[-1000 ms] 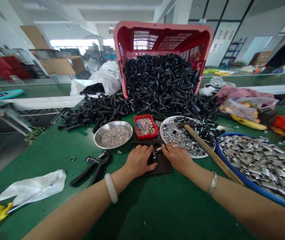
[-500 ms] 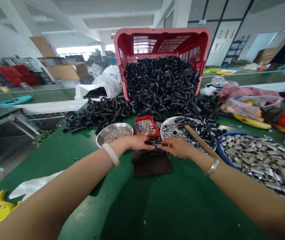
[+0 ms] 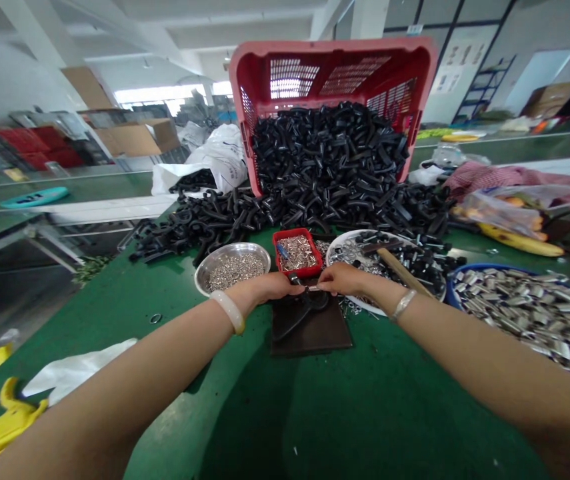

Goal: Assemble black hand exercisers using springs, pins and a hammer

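Where left hand (image 3: pixel 262 288) meets right hand (image 3: pixel 345 279), small metal part (image 3: pixel 312 288) sits.

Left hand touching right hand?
Apart: the head view shows a narrow gap between the left hand and right hand, with a small metal part between them.

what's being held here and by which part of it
The left hand and right hand seem to pinch a small silver metal piece between their fingertips, one at each end; its exact form is too small to tell.
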`<act>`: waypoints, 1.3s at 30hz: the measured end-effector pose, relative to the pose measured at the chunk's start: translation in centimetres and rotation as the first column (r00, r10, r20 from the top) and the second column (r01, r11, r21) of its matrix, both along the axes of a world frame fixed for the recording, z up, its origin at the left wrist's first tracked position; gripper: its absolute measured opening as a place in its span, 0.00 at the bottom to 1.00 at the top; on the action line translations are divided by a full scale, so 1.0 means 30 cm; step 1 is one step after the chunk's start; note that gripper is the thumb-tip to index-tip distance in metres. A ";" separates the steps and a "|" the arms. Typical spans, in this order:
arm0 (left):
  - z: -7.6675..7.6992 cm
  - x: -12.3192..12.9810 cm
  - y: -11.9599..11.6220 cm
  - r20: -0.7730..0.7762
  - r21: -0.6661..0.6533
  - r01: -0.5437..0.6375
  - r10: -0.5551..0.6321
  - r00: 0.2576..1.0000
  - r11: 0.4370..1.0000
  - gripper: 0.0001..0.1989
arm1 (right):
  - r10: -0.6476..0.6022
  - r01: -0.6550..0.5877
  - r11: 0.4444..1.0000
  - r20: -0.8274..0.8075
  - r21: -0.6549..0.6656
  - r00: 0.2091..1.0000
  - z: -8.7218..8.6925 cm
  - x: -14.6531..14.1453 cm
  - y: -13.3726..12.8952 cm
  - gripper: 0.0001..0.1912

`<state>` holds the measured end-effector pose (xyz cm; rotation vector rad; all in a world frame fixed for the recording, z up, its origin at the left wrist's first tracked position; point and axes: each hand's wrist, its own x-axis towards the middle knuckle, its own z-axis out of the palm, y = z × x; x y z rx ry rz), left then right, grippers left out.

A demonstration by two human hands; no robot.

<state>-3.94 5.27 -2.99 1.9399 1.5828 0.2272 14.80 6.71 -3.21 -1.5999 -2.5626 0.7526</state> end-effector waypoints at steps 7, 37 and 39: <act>-0.066 -0.002 -0.042 -0.149 0.126 -0.205 0.223 0.963 0.971 0.23 | -0.073 0.060 0.989 0.091 0.133 0.993 0.010 -0.003 -0.019 0.09; -0.122 -0.037 -0.056 0.164 0.111 -0.322 0.302 0.939 0.940 0.24 | -0.323 0.465 0.852 -0.456 0.242 0.829 0.008 -0.079 0.067 0.15; -0.121 -0.037 -0.055 0.172 0.104 -0.313 0.293 0.940 0.944 0.24 | -0.272 0.442 0.893 -0.678 0.087 0.683 -0.031 -0.062 -0.028 0.15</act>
